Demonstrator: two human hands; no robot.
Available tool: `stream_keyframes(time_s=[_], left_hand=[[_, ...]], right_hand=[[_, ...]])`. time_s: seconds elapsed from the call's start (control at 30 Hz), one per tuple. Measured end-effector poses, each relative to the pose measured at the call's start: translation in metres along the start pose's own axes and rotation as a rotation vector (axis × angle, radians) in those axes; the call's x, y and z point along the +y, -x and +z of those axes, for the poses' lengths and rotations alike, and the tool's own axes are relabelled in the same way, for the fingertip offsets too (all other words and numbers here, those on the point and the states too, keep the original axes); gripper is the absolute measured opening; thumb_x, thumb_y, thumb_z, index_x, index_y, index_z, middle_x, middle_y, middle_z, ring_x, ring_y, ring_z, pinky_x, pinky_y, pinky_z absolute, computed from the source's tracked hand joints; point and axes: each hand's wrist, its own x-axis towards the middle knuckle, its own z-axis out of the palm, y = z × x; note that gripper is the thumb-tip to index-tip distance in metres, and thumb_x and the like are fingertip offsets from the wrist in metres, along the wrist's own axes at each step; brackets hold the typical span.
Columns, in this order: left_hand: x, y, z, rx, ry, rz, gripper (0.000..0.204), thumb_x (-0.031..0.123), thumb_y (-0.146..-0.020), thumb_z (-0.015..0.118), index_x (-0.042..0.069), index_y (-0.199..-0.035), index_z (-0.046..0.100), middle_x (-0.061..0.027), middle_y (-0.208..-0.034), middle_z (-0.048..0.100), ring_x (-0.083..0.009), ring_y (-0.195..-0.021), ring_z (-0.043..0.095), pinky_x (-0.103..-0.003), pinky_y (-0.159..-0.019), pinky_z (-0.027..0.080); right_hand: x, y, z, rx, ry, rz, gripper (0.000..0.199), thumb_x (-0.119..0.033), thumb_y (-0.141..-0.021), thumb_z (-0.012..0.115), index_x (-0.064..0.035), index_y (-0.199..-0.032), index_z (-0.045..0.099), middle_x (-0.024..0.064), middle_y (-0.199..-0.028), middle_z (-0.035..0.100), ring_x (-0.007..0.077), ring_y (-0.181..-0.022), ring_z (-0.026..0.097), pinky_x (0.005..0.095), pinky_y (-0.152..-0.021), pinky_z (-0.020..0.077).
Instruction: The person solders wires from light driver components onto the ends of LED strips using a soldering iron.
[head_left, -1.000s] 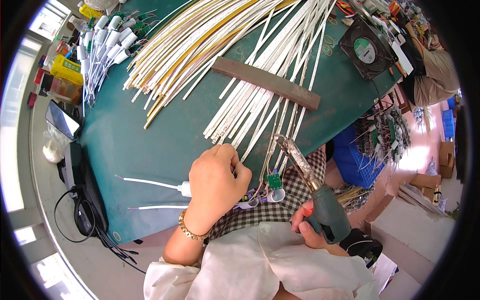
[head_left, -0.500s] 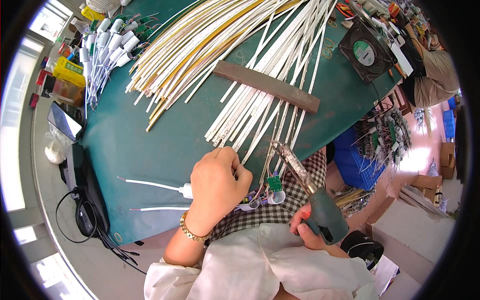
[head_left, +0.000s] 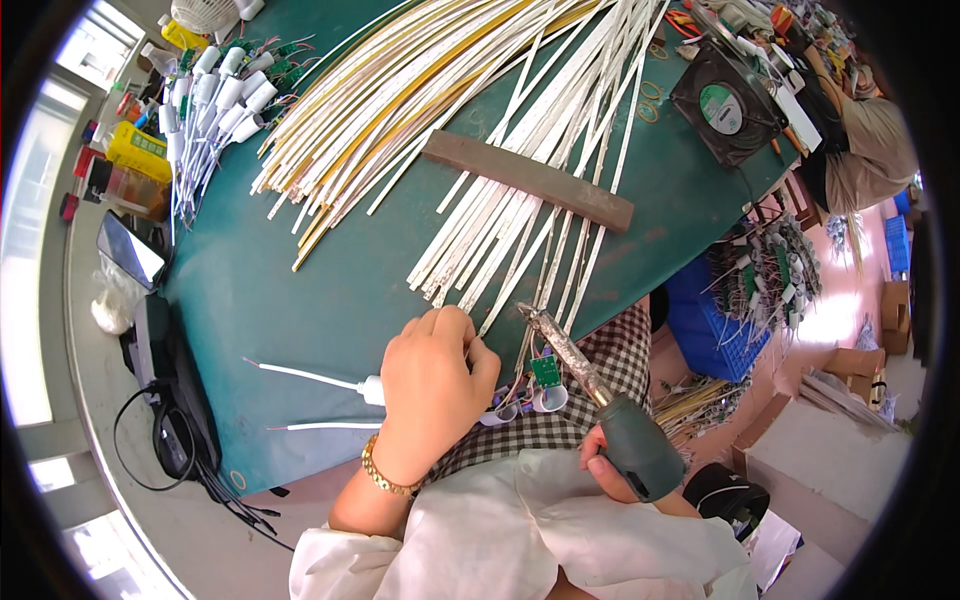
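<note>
My left hand (head_left: 432,378), a gold bracelet on its wrist, is closed with knuckles up at the near ends of a bundle of white strips (head_left: 500,228). What its fingertips grip is hidden under it. From beneath the palm, a white cylinder (head_left: 371,390) with a white cable sticks out to the left, and a second white cable (head_left: 330,426) lies nearer. Just right of that hand are a small green circuit board (head_left: 545,371) and white tube ends (head_left: 551,398). My right hand (head_left: 606,466) grips a soldering iron (head_left: 572,362) by its dark green handle, tip close to the strip ends.
A brown bar (head_left: 530,180) lies across the strips. Capped white cylinders with cables (head_left: 225,95) are heaped at the far left. A black fan (head_left: 728,105) stands at the table's right, above a blue crate (head_left: 705,320). A phone (head_left: 130,248) rests at the left edge.
The soldering iron's tip has swung left and slightly down, toward my left hand. My left hand has shifted a little nearer to me and stays closed.
</note>
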Motion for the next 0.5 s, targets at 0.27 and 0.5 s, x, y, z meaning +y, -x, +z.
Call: stream_keyframes(time_s=[0.27,0.5], left_hand=[[0.004,0.004,0.001,0.010,0.131,0.084,0.009,-0.001,-0.077,0.067,0.001,-0.086,0.064,-0.0117,-0.071,0.061,-0.0287,-0.063,0.060,-0.036,-0.057,0.048],[0.007,-0.001,0.003,-0.159,0.291,0.054,0.005,0.001,-0.078,0.069,0.001,-0.082,0.067,-0.0138,-0.076,0.065,-0.0302,-0.066,0.063,-0.036,-0.060,0.051]], right_hand=[[0.000,0.002,-0.001,0.066,-0.077,0.056,0.020,-0.008,-0.069,0.073,-0.0077,-0.087,0.066,0.0046,-0.083,0.067,0.0204,-0.073,0.065,0.0301,-0.065,0.0523],[-0.010,-0.007,-0.001,0.132,-0.186,0.062,0.014,-0.006,-0.076,0.068,-0.0037,-0.088,0.064,0.0034,-0.076,0.063,0.0147,-0.069,0.061,0.0260,-0.063,0.0498]])
